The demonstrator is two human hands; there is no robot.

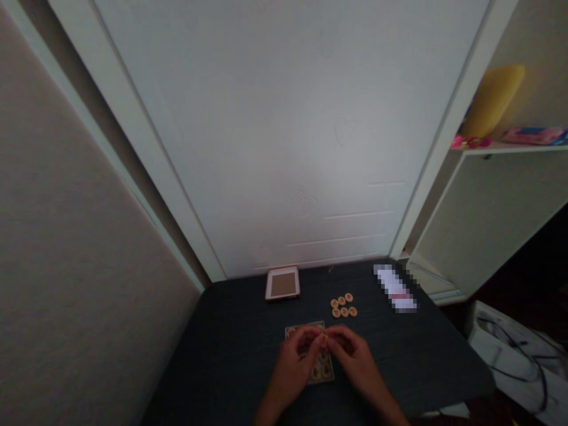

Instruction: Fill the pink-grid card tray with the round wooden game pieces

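My left hand (298,358) and my right hand (353,354) meet at the fingertips above the table. Pinched between them is a small round Chinese chess piece (325,339) with a reddish mark, partly covered by the fingers. Directly below lies a clear-rimmed tray (332,378) holding round pieces with dark and red marks; the hands hide much of it. Beyond my right hand, several loose pieces (344,305) with red marks lie face up in two short rows.
An open shallow box or lid (283,284) with a brown inside sits at the back of the dark table (231,343). A blurred-out white item (396,289) lies at the back right. A white panel (284,148) rises behind; a shelf (510,147) stands right.
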